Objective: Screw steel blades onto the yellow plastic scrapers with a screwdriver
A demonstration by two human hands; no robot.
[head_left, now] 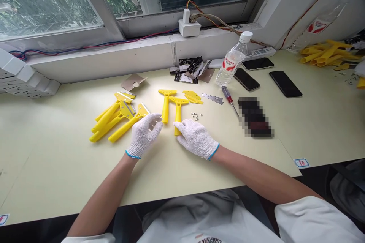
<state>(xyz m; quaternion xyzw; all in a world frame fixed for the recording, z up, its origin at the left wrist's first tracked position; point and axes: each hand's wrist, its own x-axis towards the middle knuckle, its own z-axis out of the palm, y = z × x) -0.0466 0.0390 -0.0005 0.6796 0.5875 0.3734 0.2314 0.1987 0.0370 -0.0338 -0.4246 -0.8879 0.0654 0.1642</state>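
My right hand [196, 136], in a white knit glove, is closed around the lower end of a yellow scraper handle [178, 112] without a blade. My left hand [145, 133], also gloved, has loosely curved fingers with a gap between thumb and fingers and nothing visible in them. Its fingertips are close to a second bare yellow handle [165, 106]; whether they touch is unclear. Left of that hand lie several yellow scrapers [114, 119] with metal blades. Beyond the right hand are yellow cover plates [193, 97], thin steel blades [212, 99] and several small nuts or screws [195, 115].
A screwdriver [228, 95] and a pixelated dark item [255, 117] lie to the right. Behind them are a water bottle [232, 64], phones [285, 83] and black cards [191, 70]. Cardboard [133, 82] lies near the sill. More yellow handles [327, 53] sit far right.
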